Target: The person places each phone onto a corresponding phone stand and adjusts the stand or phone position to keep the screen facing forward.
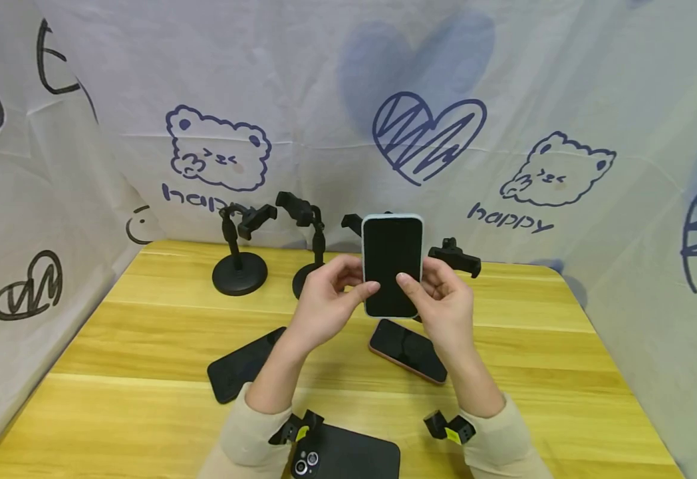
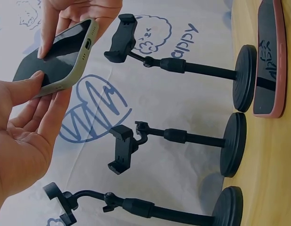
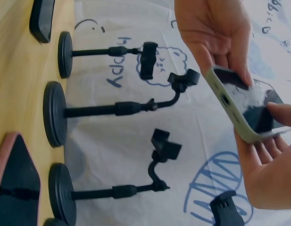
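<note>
Both hands hold a smartphone point(image 1: 392, 246) up above the table, its dark screen turned toward the head view. A pale green case point(image 2: 79, 68) wraps its edges. My left hand point(image 1: 329, 303) grips the lower left side, thumb on the front and fingers behind. On the other side my right hand point(image 1: 444, 299) does the same, its thumb lying over the screen. Beyond the phone stand several black phone stands, partly hidden by it and the hands. One holder clamp point(image 1: 455, 256) shows right beside the phone, another stand point(image 2: 176, 136) appears in the left wrist view.
On the wooden table point(image 1: 534, 372) lie a pink-edged phone point(image 1: 408, 349) below the hands, a black phone point(image 1: 243, 362) to the left, and a dark phone point(image 1: 354, 456) with its cameras up at the front. A stand point(image 1: 239, 273) occupies the back left. A printed cloth point(image 1: 318, 80) hangs behind.
</note>
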A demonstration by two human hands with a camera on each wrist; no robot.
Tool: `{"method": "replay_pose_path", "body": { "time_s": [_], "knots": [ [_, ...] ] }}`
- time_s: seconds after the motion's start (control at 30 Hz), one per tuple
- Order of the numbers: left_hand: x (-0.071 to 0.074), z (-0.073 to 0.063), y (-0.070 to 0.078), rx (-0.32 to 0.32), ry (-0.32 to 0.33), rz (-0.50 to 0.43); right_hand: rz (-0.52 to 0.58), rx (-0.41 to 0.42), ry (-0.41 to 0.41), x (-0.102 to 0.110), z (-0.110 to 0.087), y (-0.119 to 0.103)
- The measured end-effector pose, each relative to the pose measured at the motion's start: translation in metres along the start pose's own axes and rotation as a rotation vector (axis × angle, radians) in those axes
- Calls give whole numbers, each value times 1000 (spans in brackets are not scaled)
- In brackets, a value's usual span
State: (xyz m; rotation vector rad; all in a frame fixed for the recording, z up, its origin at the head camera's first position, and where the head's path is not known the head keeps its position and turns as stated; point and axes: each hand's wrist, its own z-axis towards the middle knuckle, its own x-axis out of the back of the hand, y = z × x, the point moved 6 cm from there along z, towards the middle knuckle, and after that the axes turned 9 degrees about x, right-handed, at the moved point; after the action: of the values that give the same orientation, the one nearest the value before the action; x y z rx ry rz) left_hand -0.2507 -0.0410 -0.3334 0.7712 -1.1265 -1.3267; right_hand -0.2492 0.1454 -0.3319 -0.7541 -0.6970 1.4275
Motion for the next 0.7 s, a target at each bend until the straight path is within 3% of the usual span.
{"method": "replay_pose_path", "body": {
  "time_s": [0.23,0.43,0.53,0.7],
  "knots": [
    [7,-1,3,21,-6,89,-46,-64,-100,5,4,-1],
    [13,-2,3,22,-44,181,-173,-134,-315,5,4,4],
    [14,-2,2,31,-50,200,-173,-148,-400,1,4,7],
    [12,-1,0,41,-30,165,-103,-173,-365,-1,4,9]
  ]
}}
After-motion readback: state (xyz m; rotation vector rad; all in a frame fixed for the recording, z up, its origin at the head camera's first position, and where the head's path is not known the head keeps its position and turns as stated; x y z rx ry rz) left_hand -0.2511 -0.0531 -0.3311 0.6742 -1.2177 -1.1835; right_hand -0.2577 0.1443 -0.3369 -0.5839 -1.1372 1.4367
